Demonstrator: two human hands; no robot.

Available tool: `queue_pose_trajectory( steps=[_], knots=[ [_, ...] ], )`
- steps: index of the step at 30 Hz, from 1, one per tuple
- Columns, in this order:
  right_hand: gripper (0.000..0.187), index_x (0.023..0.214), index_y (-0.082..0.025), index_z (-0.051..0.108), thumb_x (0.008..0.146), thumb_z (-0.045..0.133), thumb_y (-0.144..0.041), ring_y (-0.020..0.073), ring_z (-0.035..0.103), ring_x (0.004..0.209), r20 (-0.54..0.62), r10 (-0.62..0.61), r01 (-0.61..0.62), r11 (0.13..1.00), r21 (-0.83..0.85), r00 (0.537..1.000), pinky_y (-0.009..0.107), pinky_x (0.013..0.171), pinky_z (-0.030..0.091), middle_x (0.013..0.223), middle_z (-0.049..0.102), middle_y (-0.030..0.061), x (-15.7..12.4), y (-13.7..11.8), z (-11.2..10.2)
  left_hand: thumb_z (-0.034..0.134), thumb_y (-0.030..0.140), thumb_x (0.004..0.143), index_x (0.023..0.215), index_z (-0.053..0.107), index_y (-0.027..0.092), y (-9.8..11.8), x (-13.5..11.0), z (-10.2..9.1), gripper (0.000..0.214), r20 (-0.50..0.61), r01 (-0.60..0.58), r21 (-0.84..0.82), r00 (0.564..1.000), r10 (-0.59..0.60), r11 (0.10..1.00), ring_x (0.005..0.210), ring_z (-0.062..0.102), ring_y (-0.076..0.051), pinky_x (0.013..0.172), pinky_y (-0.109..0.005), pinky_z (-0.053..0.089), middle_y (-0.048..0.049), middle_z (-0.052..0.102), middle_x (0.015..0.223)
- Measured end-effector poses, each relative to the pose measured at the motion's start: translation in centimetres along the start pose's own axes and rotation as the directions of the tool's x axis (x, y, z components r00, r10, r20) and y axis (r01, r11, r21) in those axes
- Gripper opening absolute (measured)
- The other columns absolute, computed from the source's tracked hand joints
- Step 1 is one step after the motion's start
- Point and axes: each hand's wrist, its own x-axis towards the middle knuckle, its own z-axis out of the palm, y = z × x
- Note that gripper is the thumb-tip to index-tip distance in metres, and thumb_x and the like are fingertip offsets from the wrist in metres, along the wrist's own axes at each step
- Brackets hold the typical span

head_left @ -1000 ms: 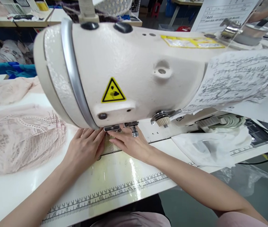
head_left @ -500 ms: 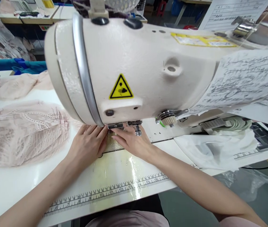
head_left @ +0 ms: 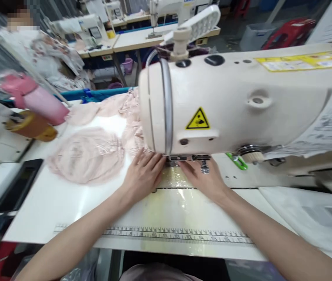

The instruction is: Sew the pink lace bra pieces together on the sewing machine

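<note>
Both my hands rest on the sewing machine's bed, close under the needle end of its cream head [head_left: 224, 89]. My left hand [head_left: 144, 171] lies palm down at the left of the presser foot area, fingers stretched forward side by side, touching the edge of pale pink fabric [head_left: 133, 136]. On the right, my right hand [head_left: 205, 177] reaches under the head with its thumb side toward the needle. Its fingertips are partly hidden by the metal thread guide [head_left: 204, 166]. Whatever lies between the hands is hidden. A separate pale pink gathered piece [head_left: 88, 156] lies left on the table.
A pink bottle [head_left: 37, 95] and an amber cup [head_left: 33, 125] stand at the left. Green thread snips [head_left: 238, 161] lie behind my right hand. White cloth [head_left: 309, 210] covers the right side. A printed ruler [head_left: 180, 234] runs along the front edge. Another person [head_left: 45, 58] is beyond.
The view has swung left, so the machine and hands appear farther right, and the bottle and cup have come into sight. Both hands stay by the needle area.
</note>
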Motion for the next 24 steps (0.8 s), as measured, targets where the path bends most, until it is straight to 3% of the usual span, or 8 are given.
queue_pose_trajectory(
  steps=[4, 8, 10, 13, 16, 21, 22, 24],
  knots=[
    [0.041, 0.09, -0.022, 0.072, 0.096, 0.039, -0.045, 0.0255, 0.064, 0.071, -0.072, 0.02, -0.017, 0.999, 0.044, 0.997, 0.04, 0.06, 0.05, 0.086, 0.07, 0.0123, -0.3, 0.3, 0.6, 0.045, 0.025, 0.096, 0.114, 0.064, 0.022, -1.6, -0.6, -2.2, 0.026, 0.028, 0.13, 0.122, 0.991, -0.134, 0.984, 0.096, 0.063, -0.018, 0.081, -0.033, 0.05, -0.0033, 0.071, 0.109],
    [0.042, 0.09, -0.023, 0.072, 0.096, 0.039, -0.048, 0.0227, 0.06, 0.062, -0.083, 0.015, -0.011, 0.999, 0.053, 0.996, 0.04, 0.056, 0.049, 0.078, 0.069, 0.0097, -0.3, 0.5, 1.0, 0.044, 0.021, 0.092, 0.103, 0.065, 0.013, -5.7, -2.7, -5.5, 0.025, 0.01, 0.346, 0.257, 0.933, -0.36, 0.902, 0.087, 0.06, -0.027, 0.063, -0.038, 0.048, -0.015, 0.067, 0.097],
    [0.042, 0.091, -0.022, 0.072, 0.097, 0.037, -0.045, 0.0212, 0.058, 0.057, -0.066, 0.002, 0.001, 0.999, 0.037, 0.998, 0.04, 0.058, 0.049, 0.075, 0.069, 0.009, -0.2, 0.6, 1.1, 0.043, 0.023, 0.092, 0.104, 0.066, 0.013, -8.0, -4.0, -6.5, 0.028, 0.001, 0.388, 0.268, 0.915, -0.403, 0.882, 0.093, 0.059, -0.03, 0.067, -0.043, 0.049, -0.0163, 0.065, 0.104],
    [0.041, 0.097, -0.022, 0.073, 0.098, 0.035, -0.036, 0.021, 0.056, 0.057, -0.03, -0.047, 0.047, 0.999, 0.003, 0.998, 0.044, 0.068, 0.05, 0.071, 0.069, 0.0078, 0.1, 0.6, 1.1, 0.038, 0.03, 0.095, 0.094, 0.069, 0.021, -10.6, -5.6, -7.1, 0.033, -0.028, 0.424, 0.217, 0.903, -0.429, 0.879, 0.096, 0.059, -0.026, 0.075, -0.044, 0.051, -0.0069, 0.066, 0.103],
    [0.037, 0.091, -0.021, 0.074, 0.097, 0.039, -0.031, 0.0212, 0.057, 0.061, -0.027, -0.063, 0.062, 0.998, -0.002, 0.998, 0.046, 0.076, 0.05, 0.069, 0.068, 0.0073, 0.3, 0.4, 0.7, 0.033, 0.036, 0.098, 0.092, 0.067, 0.021, -12.1, -6.4, -7.5, 0.037, -0.139, 0.484, 0.122, 0.873, -0.468, 0.866, 0.104, 0.059, -0.026, 0.08, -0.049, 0.051, -0.0087, 0.068, 0.109],
    [0.029, 0.083, -0.021, 0.074, 0.093, 0.047, -0.026, 0.0215, 0.061, 0.073, -0.093, -0.035, 0.039, 0.998, 0.046, 0.995, 0.04, 0.076, 0.052, 0.074, 0.068, 0.0068, 0.2, -0.2, -0.2, 0.026, 0.042, 0.1, 0.107, 0.062, 0.008, -11.7, -7.1, -10.2, 0.049, -0.292, 0.531, -0.005, 0.81, -0.509, 0.847, 0.093, 0.063, -0.023, 0.059, -0.043, 0.039, -0.0116, 0.067, 0.098],
    [0.029, 0.083, -0.021, 0.074, 0.093, 0.047, -0.026, 0.0213, 0.061, 0.072, -0.099, -0.037, 0.043, 0.997, 0.056, 0.994, 0.04, 0.076, 0.052, 0.074, 0.069, 0.0066, 0.2, -0.2, -0.3, 0.029, 0.042, 0.1, 0.104, 0.061, 0.005, -11.0, -6.9, -10.9, 0.049, -0.303, 0.511, 0.003, 0.82, -0.486, 0.86, 0.09, 0.062, -0.022, 0.058, -0.042, 0.036, -0.0101, 0.067, 0.092],
    [0.028, 0.087, -0.021, 0.074, 0.093, 0.047, -0.025, 0.0225, 0.061, 0.076, -0.106, -0.045, 0.051, 0.997, 0.056, 0.993, 0.04, 0.076, 0.052, 0.076, 0.07, 0.0069, 0.2, -0.3, -0.4, 0.038, 0.04, 0.098, 0.095, 0.064, 0.008, -8.9, -6.1, -11.7, 0.042, -0.247, 0.42, 0.102, 0.889, -0.386, 0.902, 0.083, 0.062, -0.018, 0.06, -0.038, 0.037, -0.0056, 0.066, 0.079]
  ],
)
